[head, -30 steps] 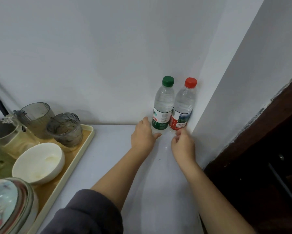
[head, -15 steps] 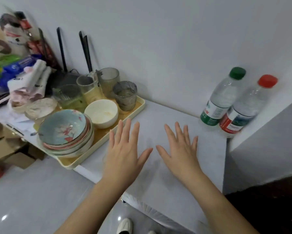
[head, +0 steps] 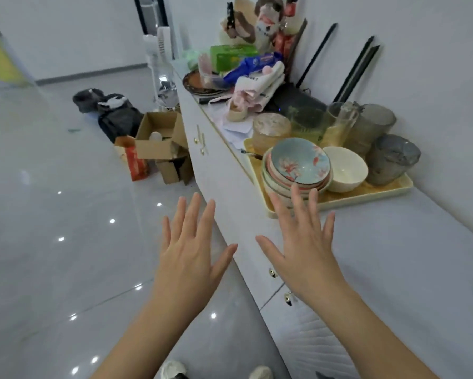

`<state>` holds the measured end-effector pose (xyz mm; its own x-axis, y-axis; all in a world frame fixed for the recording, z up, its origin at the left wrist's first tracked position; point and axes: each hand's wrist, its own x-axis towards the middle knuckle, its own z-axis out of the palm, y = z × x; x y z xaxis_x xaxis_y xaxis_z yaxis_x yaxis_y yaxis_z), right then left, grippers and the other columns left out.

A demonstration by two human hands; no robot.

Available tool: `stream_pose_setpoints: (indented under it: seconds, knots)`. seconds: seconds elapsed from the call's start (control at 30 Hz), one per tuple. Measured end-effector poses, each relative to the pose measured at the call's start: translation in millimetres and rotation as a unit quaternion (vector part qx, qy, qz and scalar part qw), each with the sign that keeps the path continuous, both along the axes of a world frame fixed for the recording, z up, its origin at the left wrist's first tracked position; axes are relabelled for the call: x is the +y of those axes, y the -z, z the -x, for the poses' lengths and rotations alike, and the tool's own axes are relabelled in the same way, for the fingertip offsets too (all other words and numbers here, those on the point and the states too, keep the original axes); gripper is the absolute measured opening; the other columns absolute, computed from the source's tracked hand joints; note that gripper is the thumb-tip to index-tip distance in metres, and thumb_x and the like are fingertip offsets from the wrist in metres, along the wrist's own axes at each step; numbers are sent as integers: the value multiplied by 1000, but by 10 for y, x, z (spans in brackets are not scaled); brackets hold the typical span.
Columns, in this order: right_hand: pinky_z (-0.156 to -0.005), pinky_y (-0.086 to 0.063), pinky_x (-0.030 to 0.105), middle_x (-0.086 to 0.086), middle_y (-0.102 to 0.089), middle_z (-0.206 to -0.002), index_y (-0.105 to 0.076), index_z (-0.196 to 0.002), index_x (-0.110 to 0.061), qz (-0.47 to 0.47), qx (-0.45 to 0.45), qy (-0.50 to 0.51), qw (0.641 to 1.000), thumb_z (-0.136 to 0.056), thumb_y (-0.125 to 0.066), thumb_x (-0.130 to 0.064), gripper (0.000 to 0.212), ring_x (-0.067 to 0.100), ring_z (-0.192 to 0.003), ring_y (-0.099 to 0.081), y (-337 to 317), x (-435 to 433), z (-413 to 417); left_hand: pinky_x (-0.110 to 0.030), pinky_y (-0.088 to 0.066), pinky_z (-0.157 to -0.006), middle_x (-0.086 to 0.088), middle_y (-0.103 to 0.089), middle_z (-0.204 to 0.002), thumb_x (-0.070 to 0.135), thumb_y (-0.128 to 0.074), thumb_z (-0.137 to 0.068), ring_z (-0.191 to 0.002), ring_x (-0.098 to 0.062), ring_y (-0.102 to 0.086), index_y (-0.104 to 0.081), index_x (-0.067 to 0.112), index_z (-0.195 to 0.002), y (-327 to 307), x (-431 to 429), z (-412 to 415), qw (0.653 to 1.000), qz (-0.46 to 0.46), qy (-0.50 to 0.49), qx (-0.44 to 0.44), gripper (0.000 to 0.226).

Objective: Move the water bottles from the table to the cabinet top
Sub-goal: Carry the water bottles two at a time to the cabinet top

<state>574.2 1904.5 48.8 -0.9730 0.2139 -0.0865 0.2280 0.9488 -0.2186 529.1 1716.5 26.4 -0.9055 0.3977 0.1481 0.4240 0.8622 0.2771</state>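
head view: left hand point(head: 189, 258) and right hand point(head: 303, 242) spread wide, each grip empty, just before the pale yellow tray point(head: 339, 199) of stacked bowls; water bottles out of sight. a careless sweep could topple that crockery.

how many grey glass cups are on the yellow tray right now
2. One grey cup stands at the tray's right end by the wall; the taller grey cup is just behind it. Other glassware further left is clear or greenish.

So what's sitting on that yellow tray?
On the yellow tray: a stack of floral plates, a white bowl, grey glass cups and a pitcher. The plates hide whatever lies beneath them.
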Motion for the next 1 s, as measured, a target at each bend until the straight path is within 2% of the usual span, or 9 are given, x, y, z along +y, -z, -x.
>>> stream_pose_setpoints:
  seconds: [0.07,0.17,0.23,0.33,0.5,0.67,0.8,1.0]
  knots:
    - [-114,18,58,-1,32,-160,17,-152,-39,-6,12,-34,999,-81,2,-73,81,26,-142,39,44,-300,136,-45,1,-119,-5,-9,-163,69,-17,-90,-151,-23,5,-11,24,-154,37,-323,52,1000,-7,-24,-8,79]
    - [-114,17,60,0,33,-159,20,-152,-37,-16,-7,-80,997,-77,8,-70,82,28,-141,40,130,-823,376,-47,-1,-118,-6,-9,-163,67,-19,-90,-150,-24,5,-15,22,-154,116,-870,134,998,-8,-62,-21,78]
    - [-116,16,61,1,34,-159,22,-151,-36,-17,-27,-107,994,-86,-2,-71,77,29,-142,39,166,-1199,542,-48,-2,-118,-8,-12,-163,66,-20,-90,-150,-25,2,-19,20,-153,167,-1252,181,995,-5,-91,-27,78]
    - [-116,17,59,2,32,-160,20,-153,-35,-14,-45,-156,987,-98,-24,-62,75,29,-143,37,236,-1759,763,-49,-2,-117,-10,-13,-162,66,-18,-90,-150,-28,-2,-20,18,-153,229,-1788,213,990,9,-137,-43,79]
    - [-116,14,60,2,27,-161,15,-154,-35,-17,-74,-263,962,-99,-27,-61,74,29,-145,33,407,-2775,1013,-54,-9,-117,-13,-20,-160,66,-16,-89,-150,-32,-10,-27,15,-151,358,-2675,101,969,10,-237,-72,82]
    - [-117,11,61,5,19,-164,7,-156,-33,-28,-110,-373,921,-98,-30,-60,74,31,-148,26,578,-3668,1099,-54,-4,-117,-13,-16,-161,67,-15,-86,-150,-32,-5,-24,15,-153,515,-3335,-230,931,-1,-345,-117,85]
    - [-117,9,62,6,14,-165,2,-157,-31,-40,-140,-448,882,-98,-32,-59,74,32,-149,21,711,-4200,1098,-53,3,-119,-9,-3,-164,61,-30,-93,-150,-28,7,-12,19,-155,600,-3657,-516,888,-8,-427,-171,77]
    - [-116,5,65,7,10,-166,0,-157,-31,-68,-147,-541,826,-98,-35,-58,74,34,-150,17,913,-4797,1058,-54,4,-118,-9,-2,-164,58,-35,-96,-150,-29,8,-12,19,-155,730,-3958,-816,830,-38,-514,-212,75]
